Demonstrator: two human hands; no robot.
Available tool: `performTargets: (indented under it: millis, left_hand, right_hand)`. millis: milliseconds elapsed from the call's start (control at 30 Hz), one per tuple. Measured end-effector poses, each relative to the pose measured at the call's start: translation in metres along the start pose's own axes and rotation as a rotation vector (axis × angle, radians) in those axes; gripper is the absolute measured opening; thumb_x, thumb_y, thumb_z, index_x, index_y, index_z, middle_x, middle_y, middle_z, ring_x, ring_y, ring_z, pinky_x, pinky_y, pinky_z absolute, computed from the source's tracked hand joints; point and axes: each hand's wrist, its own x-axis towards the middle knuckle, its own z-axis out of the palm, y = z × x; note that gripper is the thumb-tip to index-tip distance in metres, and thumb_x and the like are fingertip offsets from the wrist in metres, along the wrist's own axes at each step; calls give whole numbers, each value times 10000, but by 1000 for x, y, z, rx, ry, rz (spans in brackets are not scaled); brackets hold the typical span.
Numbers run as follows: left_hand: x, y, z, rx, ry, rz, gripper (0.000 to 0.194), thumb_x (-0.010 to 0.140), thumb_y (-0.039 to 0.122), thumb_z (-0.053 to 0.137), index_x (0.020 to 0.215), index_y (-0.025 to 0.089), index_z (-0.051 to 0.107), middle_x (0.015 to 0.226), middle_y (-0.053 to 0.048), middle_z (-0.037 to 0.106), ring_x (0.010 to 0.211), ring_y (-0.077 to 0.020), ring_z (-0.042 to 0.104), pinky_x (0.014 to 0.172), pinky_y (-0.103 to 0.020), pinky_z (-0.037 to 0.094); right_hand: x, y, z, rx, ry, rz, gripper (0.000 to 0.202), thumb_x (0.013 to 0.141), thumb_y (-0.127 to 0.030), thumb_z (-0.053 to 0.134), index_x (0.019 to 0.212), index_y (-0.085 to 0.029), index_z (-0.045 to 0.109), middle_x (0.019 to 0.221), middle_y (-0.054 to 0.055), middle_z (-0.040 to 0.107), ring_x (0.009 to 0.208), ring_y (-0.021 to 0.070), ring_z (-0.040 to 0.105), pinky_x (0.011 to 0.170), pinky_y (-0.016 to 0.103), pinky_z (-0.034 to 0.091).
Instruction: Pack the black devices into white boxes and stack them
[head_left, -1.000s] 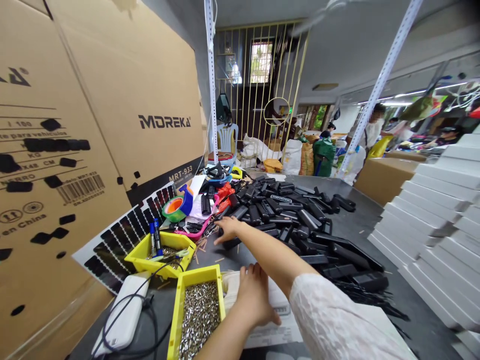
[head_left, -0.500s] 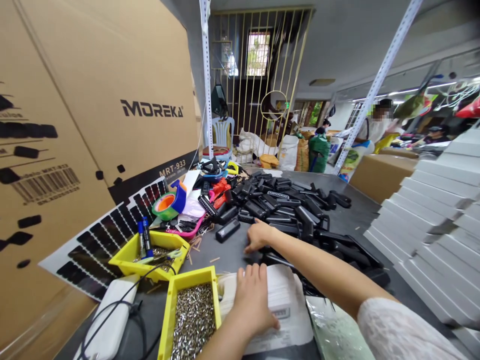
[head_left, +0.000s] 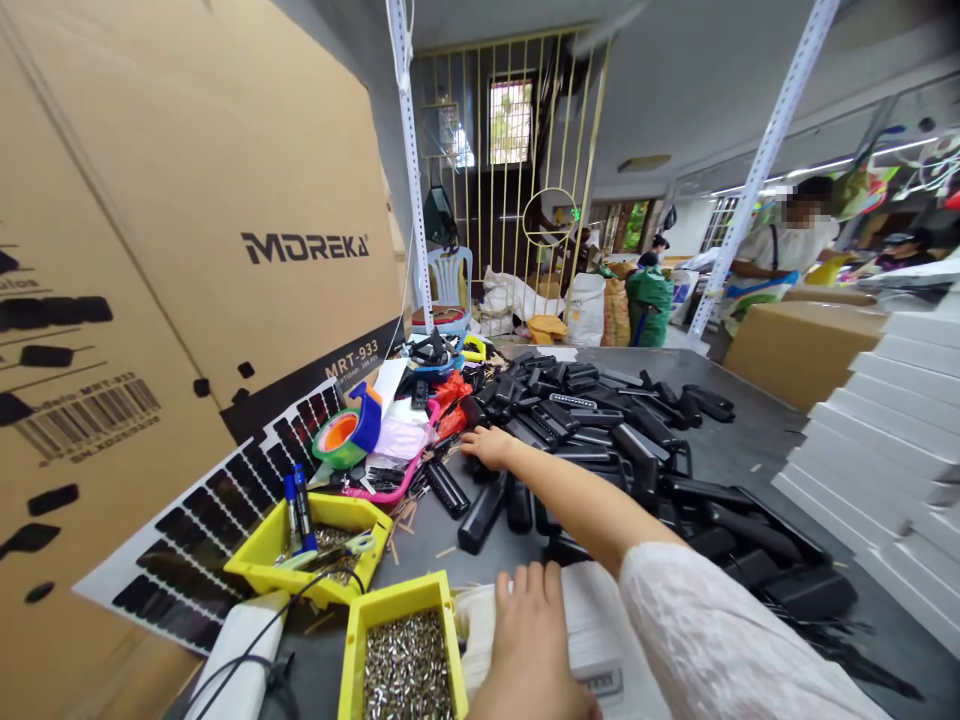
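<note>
Head view: right hand (head_left: 489,446) stretched onto black parts (head_left: 600,440), left hand (head_left: 531,640) flat.

Cardboard box (head_left: 187,200), tape roll (head_left: 346,432), yellow bins (head_left: 397,610)

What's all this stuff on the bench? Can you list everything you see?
black plastic casings: many, black, heaped mid-table
yellow bins: two, near left; the front one holds screws
tape roll: one, green and orange, left
sticker sheet: one, white with black labels, against the cardboard box
white boxes: many, stacked right
white packet: one, near edge
left hand: flat on the packet
right hand: reaching into the casings
</note>
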Motion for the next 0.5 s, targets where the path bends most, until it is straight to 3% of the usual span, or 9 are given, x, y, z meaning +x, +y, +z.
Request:
performTargets:
  millis: [100,200,400,500]
  left_hand:
    - [-4,-1,2,-33,-6,0,1224,442,605,750,1448,117,251,1447,-182,346,1312,-389,277,1128,-551,85]
    - [-6,-4,4,-43,52,35,1181,481,634,706,1444,114,262,1432,-186,369,1307,-390,290,1123,-561,101]
    - [-12,-4,1,-61,154,71,1045,481,674,672,1336,119,446,1290,-181,500,1189,-389,410,1078,-572,217]
    - [-14,-2,0,-64,153,77,1014,465,676,681,1296,128,487,1262,-175,516,1136,-382,444,1065,-572,238]
  right_hand:
    - [-25,14,-2,4,-74,-3,267,905,-254,552,1162,-183,566,1290,86,501,1153,240,499,959,468,422]
    - [-32,6,-8,3,-97,92,238,902,-279,561,1108,-163,589,1221,87,551,1120,235,523,958,473,417]
    - [-8,-84,3,98,-49,276,375,911,-393,529,1195,-149,533,1178,100,571,1059,232,565,913,459,449]
    - [-8,-106,4,183,-50,315,382,908,-402,533,1190,-144,532,1152,99,580,1021,221,582,891,446,468]
